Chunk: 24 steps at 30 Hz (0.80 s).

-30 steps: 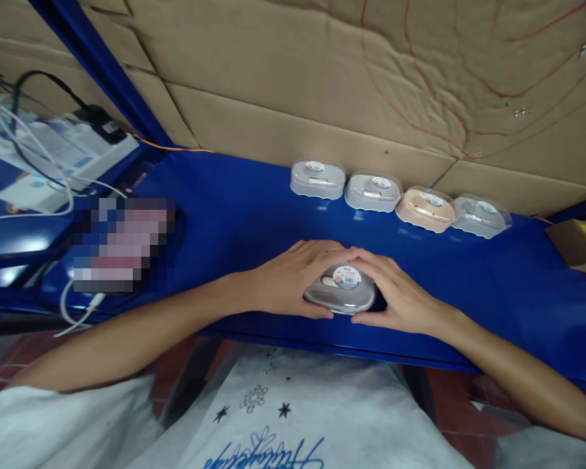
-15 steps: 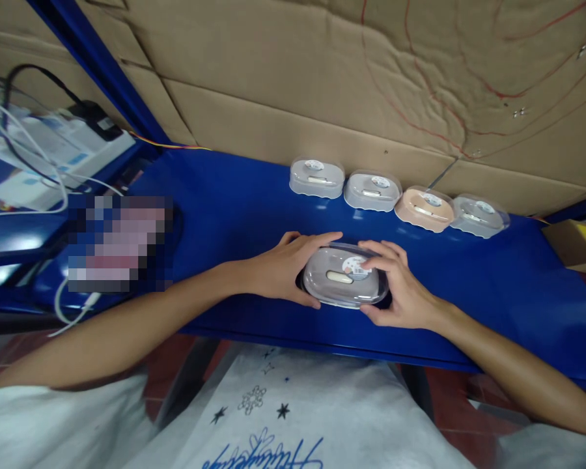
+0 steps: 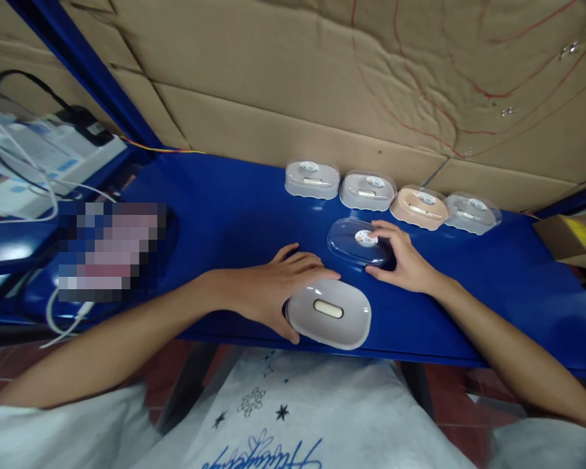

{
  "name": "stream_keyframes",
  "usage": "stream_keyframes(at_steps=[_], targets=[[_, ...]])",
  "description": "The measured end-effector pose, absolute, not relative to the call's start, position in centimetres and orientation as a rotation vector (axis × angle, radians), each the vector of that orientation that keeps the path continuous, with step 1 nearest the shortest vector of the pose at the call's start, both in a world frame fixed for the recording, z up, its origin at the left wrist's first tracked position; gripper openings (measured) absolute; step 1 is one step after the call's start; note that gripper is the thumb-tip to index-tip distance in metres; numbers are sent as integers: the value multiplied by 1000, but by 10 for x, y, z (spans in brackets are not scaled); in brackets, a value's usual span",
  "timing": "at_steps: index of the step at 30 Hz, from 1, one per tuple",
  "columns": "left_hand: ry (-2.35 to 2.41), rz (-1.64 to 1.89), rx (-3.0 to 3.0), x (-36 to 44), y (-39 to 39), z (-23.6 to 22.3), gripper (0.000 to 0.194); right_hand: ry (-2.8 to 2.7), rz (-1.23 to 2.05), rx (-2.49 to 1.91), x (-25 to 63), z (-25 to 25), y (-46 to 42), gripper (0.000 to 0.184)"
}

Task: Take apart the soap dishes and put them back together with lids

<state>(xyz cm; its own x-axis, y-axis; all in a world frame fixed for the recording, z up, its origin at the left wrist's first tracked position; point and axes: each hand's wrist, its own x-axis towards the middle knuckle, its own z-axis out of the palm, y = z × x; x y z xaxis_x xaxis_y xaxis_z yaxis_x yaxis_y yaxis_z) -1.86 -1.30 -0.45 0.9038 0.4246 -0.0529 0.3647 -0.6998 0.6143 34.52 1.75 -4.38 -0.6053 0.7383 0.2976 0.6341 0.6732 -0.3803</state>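
Near the front edge of the table is a grey oval dish (image 3: pixel 352 326), uncovered, with a cream oblong piece in the slot at its middle. My left hand (image 3: pixel 278 290) grips the dish's left end, thumb at the near side and fingers over the far rim. Behind it, my right hand (image 3: pixel 401 257) holds the right end of a clear plastic lid (image 3: pixel 344 242) between thumb and fingers. A round white label is stuck on the lid, and a fingertip touches it. The lid is apart from the dish, low over the blue table.
Several lidded oval boxes stand in a row along the cardboard wall (image 3: pixel 273 117); one is peach (image 3: pixel 417 212), the others grey. On the blue table's (image 3: pixel 215 215) left lies a pixelated object (image 3: pixel 114 251) with a white cable. A power strip (image 3: pixel 85 166) and a cardboard box (image 3: pixel 566 241) flank the table.
The clear lid has come off the grey dish. My right hand has carried it up and away, while my left hand and the dish have shifted toward me and slightly left.
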Motion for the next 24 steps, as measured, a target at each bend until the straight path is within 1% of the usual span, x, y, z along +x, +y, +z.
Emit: stream_keyframes(at_steps=[3,7,11,12,13,16,18,21,24], targets=[[539,144,2431,-15,-18,-7,119,-2529,368,-1020,343,-41,14,66],[562,167,2448,-13,-20,-6,117,-2586,355,-1052,345,-34,12,71],[652,192,2450,-12,-18,-10,116,-2575,266,-969,338,-21,0,62],[675,210,2448,-11,-18,-12,116,-2585,272,-910,334,-17,-6,64],[692,232,2446,-10,-17,-14,117,-2610,285,-852,328,-13,-14,69],[701,272,2442,-7,-14,-19,120,-2739,290,-759,311,-5,-36,94],[678,285,2437,-5,-11,-22,121,-2803,255,-767,302,-3,-46,99],[643,303,2413,-2,-9,-25,122,-2830,247,-787,296,-4,-53,90],[683,326,2370,-1,-10,-27,121,-2805,232,-773,297,-9,-53,75]])
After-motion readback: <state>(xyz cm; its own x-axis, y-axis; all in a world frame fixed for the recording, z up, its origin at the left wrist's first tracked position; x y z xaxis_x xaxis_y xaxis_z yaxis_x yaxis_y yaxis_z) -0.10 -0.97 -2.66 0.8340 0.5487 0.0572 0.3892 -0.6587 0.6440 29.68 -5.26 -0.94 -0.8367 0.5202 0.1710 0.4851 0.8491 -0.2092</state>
